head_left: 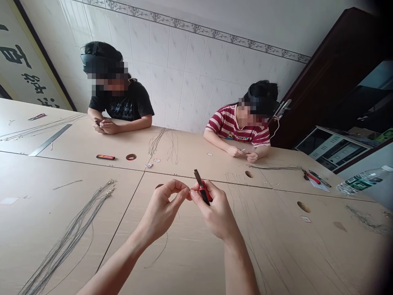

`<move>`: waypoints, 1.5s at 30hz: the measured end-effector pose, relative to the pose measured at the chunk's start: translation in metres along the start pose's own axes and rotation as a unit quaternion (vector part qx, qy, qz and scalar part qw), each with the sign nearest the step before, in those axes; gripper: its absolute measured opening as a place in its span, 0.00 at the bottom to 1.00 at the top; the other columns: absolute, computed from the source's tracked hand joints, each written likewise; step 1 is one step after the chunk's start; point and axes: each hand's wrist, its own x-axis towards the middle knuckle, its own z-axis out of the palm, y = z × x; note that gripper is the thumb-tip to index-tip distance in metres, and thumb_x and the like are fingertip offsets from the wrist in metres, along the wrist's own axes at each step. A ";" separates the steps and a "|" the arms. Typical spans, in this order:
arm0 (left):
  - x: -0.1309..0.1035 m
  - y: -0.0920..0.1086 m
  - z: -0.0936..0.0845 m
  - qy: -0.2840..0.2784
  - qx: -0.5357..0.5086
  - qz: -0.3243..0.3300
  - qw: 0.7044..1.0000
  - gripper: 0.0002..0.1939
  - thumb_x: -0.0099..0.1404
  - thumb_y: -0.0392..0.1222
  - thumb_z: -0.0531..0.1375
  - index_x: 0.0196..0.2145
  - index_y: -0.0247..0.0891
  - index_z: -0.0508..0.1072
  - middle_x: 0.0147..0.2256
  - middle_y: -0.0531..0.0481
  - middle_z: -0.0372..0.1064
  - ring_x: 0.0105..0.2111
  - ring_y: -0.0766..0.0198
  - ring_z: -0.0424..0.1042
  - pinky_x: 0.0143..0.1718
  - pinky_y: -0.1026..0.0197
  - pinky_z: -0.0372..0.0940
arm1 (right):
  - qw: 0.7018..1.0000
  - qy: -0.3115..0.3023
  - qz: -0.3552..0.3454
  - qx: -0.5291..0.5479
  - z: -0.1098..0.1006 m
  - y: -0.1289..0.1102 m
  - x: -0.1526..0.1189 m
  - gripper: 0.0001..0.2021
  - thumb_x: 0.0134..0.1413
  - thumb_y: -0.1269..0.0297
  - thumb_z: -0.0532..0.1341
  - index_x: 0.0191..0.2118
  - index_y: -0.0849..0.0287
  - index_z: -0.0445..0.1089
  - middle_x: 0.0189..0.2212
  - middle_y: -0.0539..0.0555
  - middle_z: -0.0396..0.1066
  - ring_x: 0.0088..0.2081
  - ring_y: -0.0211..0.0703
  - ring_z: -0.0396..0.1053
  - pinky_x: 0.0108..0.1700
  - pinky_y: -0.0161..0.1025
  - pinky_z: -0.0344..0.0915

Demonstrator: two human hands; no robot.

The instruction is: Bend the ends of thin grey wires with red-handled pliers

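My left hand (pixel 164 207) is closed in a pinch at the middle of the view, its fingertips meeting those of my right hand. A thin dark cord (pixel 166 246) hangs below it and curves over the table. My right hand (pixel 216 209) is wrapped round red-handled pliers (pixel 202 190), whose jaws point up and away. Thumb and forefinger of that hand also press together near the left fingertips; whatever small part lies between them is hidden. On the left, a bundle of cords with small metal ends (pixel 82 217) lies on the table.
Two people sit across the table (pixel 184 262), one in a black shirt (pixel 125 102), one in a striped shirt (pixel 242 127). Other things lie about: a metal ruler (pixel 50 140), a red and black box (pixel 105 157), more pliers (pixel 310 176), a plastic bottle (pixel 364 180), and more cords.
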 end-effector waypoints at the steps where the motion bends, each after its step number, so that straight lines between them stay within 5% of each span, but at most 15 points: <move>1: 0.000 0.000 0.000 0.000 0.001 -0.003 1.000 0.14 0.68 0.51 0.55 0.33 0.39 0.72 0.35 0.50 0.74 0.31 0.64 0.67 0.25 0.63 0.54 | 1.000 0.000 0.000 -0.002 0.000 -0.001 0.000 0.06 0.59 0.60 0.59 0.34 0.56 0.66 0.34 0.53 0.74 0.37 0.44 0.70 0.40 0.39 0.64; 45: -0.007 -0.002 -0.005 -0.009 -0.009 0.006 1.000 0.13 0.69 0.50 0.56 0.33 0.40 0.73 0.34 0.51 0.75 0.37 0.60 0.72 0.39 0.58 0.62 | 0.998 -0.028 -0.009 -0.059 0.001 -0.004 -0.005 0.09 0.63 0.58 0.57 0.33 0.56 0.64 0.32 0.51 0.71 0.34 0.42 0.66 0.36 0.38 0.59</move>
